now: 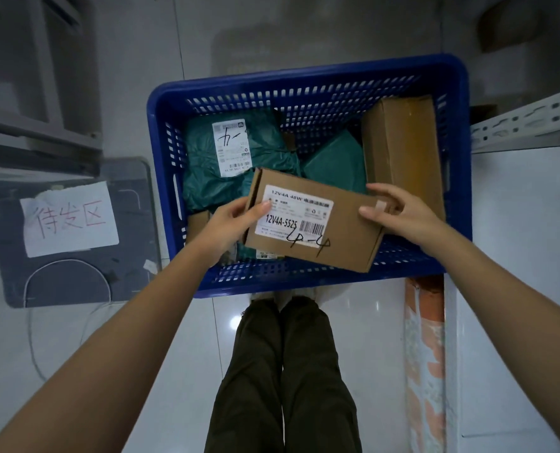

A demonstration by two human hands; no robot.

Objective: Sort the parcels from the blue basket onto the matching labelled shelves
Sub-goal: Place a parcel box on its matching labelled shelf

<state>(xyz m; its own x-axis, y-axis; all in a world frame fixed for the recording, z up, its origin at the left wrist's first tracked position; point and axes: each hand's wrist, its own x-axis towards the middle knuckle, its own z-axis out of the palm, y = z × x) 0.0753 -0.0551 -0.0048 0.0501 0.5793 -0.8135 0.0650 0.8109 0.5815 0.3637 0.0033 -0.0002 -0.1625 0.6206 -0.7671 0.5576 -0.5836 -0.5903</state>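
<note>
- While both hands are holding it over the blue basket (305, 71), one small cardboard box (344, 237) is sitting label-up, marked "12V4A-5525".
- Left hand (229, 228): fingers curling round the box's left end, thumb on the label.
- Right hand (399, 212): fingers pinching the right end.
- Lying in the basket: two green poly bags visible, one labelled (213, 171), one plain (334, 161); one tall cardboard box (403, 148) leaning at the right wall.
- One handwritten paper sign (69, 219) sitting left of the basket.

The held cardboard box (314, 223) hides the basket (308, 68) floor beneath it and most of a small parcel (197, 223) below its left end. Its label's fine print is too blurred to read. Behind it, the green bag's label (232, 147) scrawl is unclear.
</note>
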